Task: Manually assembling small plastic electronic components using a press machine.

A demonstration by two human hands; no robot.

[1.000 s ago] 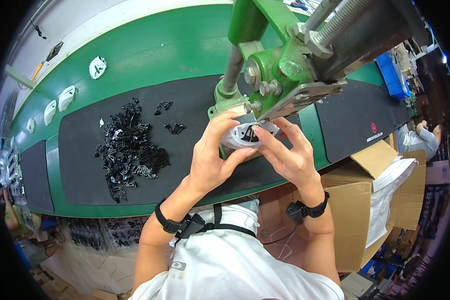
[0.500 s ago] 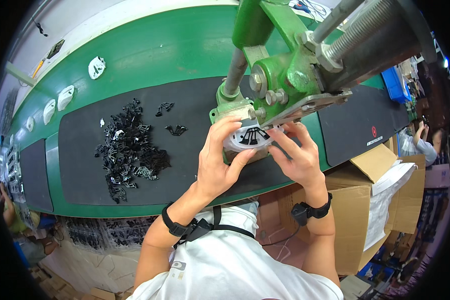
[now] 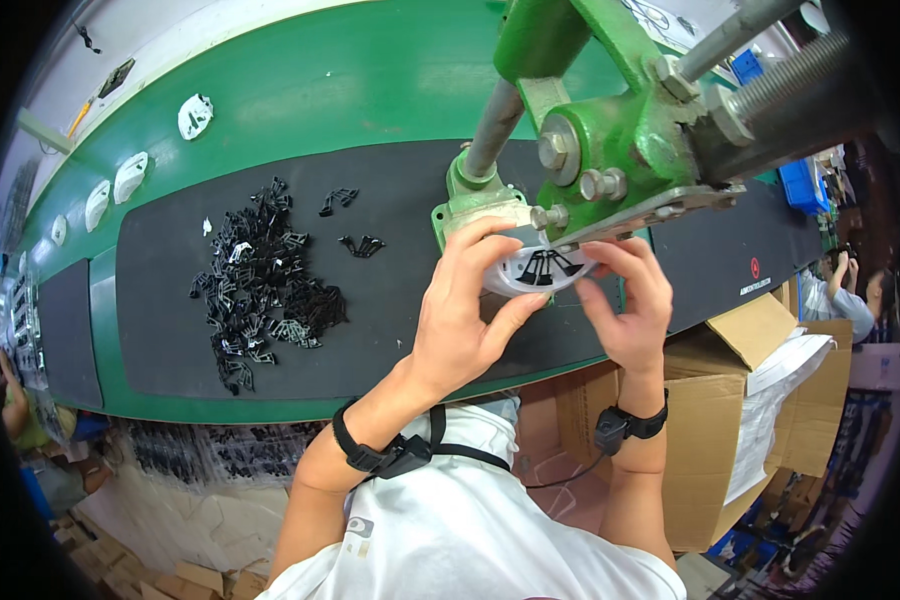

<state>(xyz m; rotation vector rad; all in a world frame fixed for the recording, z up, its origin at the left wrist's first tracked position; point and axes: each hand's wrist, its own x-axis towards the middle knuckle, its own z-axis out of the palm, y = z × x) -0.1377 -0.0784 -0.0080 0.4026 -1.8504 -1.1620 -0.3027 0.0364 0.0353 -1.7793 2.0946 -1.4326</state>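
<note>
Both hands hold a white plastic shell with a black slatted insert set in it, under the head of a green lever press. My left hand grips the shell's left side, fingers behind and thumb along the near edge. My right hand pinches its right end between thumb and fingers. The shell is tilted, its slatted face toward me. Close above it are the bolts and metal plate of the press. My fingers hide parts of the shell's rim.
A heap of black slatted pieces lies on the black mat, with a few loose ones nearby. Several white shells lie on the green table at the far left. An open cardboard box stands at my right. Other people are at both sides.
Both hands have moved to the right with the white shell, away from the press base's front. The view has shifted a little too. The grip looks about the same.
</note>
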